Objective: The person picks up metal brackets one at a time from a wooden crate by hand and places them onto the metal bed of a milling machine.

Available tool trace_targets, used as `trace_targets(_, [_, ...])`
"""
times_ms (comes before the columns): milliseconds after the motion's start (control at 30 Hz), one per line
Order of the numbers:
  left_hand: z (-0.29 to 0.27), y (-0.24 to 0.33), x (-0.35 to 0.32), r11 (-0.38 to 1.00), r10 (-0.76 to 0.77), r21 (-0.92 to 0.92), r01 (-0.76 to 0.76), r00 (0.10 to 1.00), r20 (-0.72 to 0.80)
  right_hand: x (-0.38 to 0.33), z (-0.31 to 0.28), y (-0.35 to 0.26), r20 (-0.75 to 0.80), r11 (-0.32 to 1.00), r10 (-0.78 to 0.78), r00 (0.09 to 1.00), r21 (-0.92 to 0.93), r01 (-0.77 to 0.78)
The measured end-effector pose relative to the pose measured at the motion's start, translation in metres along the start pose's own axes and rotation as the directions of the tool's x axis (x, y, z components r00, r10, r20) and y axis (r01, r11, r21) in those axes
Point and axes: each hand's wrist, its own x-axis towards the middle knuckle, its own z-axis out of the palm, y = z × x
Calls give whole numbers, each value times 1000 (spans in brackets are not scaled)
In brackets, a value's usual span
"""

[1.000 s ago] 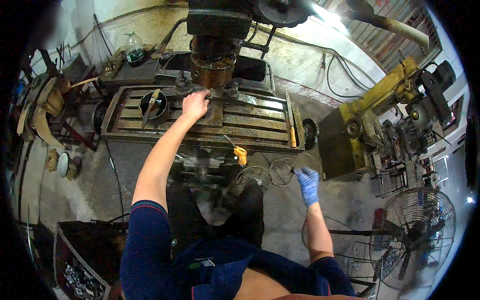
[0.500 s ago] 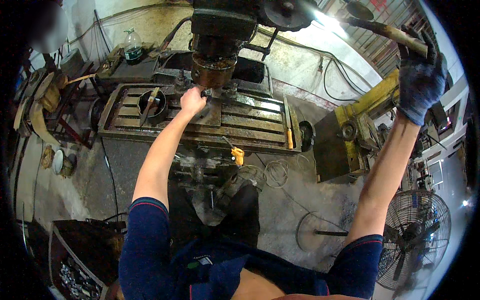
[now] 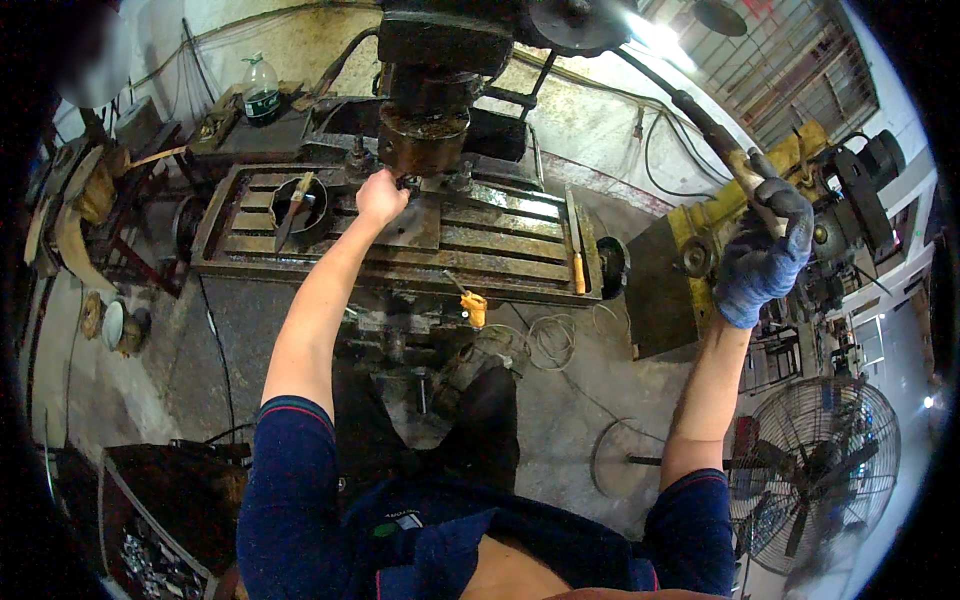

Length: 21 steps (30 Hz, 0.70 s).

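Observation:
My bare left hand point(image 3: 382, 198) is closed under the round machine spindle point(image 3: 424, 138), above the slotted metal table point(image 3: 500, 247). Dark metal shows at its fingertips, but what it grips is hidden. My right hand point(image 3: 765, 250), in a blue-grey work glove, is wrapped around the end of a long machine lever point(image 3: 722, 140) that slopes down from the machine head. On the table's left part stands a black bowl point(image 3: 318, 222) with a brush point(image 3: 296, 208) lying across it. A file with a yellow handle point(image 3: 579, 272) lies along the table's right end.
A yellow-orange control handle point(image 3: 473, 308) juts from the table's front. A yellow-and-dark machine point(image 3: 665, 280) stands to the right, with a caged fan point(image 3: 815, 470) nearer me. A plastic bottle point(image 3: 261, 92) sits at the back left. A bin of metal pieces point(image 3: 155, 570) is at lower left.
My right hand has pulled the lever down and inward to the left. My left hand stays under the spindle, almost unmoved.

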Motion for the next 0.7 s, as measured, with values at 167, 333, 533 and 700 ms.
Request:
trace_targets(167, [1, -3, 2, 999, -16, 35, 16, 1000, -21, -20, 2, 6, 54, 998, -41, 998, 45, 39])
trace_targets(333, [-4, 9, -7, 1000, 8, 5, -8, 1000, -10, -26, 4, 2, -50, 1000, -1, 999, 11, 2])
trace_targets(533, [-4, -3, 0, 999, 22, -41, -20, 998, 61, -45, 16, 6, -63, 995, -16, 998, 96, 22])
trace_targets(700, [-35, -25, -18, 942, 122, -331, -54, 974, 190, -24, 10, 1, -33, 999, 8, 999, -38, -9])
